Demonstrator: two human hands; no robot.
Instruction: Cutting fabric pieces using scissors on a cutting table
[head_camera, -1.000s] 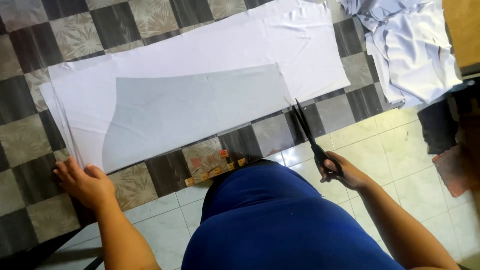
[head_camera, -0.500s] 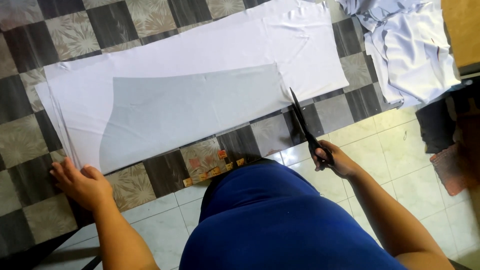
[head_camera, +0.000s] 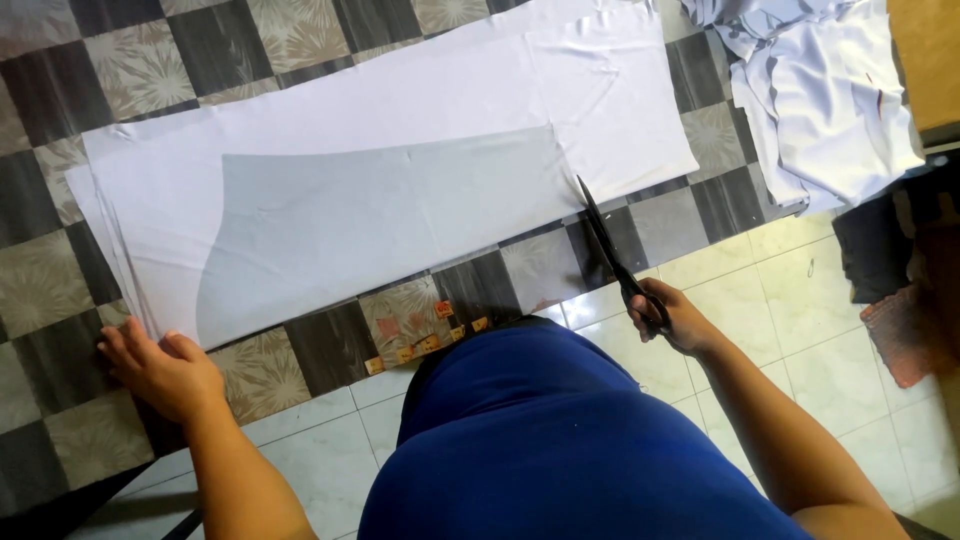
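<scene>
While the white fabric (head_camera: 380, 130) is laid flat in stacked layers on the checkered floor (head_camera: 100, 280), a grey pattern piece (head_camera: 380, 225) is placed on top of it, its long lower edge running along the fabric's near edge.

Item, right hand (head_camera: 672, 315): closed around the handles of black scissors (head_camera: 608, 250); the blade tips are set at the right-hand end of the pattern piece, at the fabric's near edge.

Item, left hand (head_camera: 160, 368): spread flat, fingers pressed on the floor just at the fabric's lower left corner.

Item, measuring tape (head_camera: 425, 338): lying on the floor near the blue-clad knee.

Item, crumpled pale cloth (head_camera: 820, 90): heaped at upper right, apart.

Step judged: cutting is being started at the pattern's short right edge. Next move judged to require blades kept tight along that edge, layers held unshifted.
</scene>
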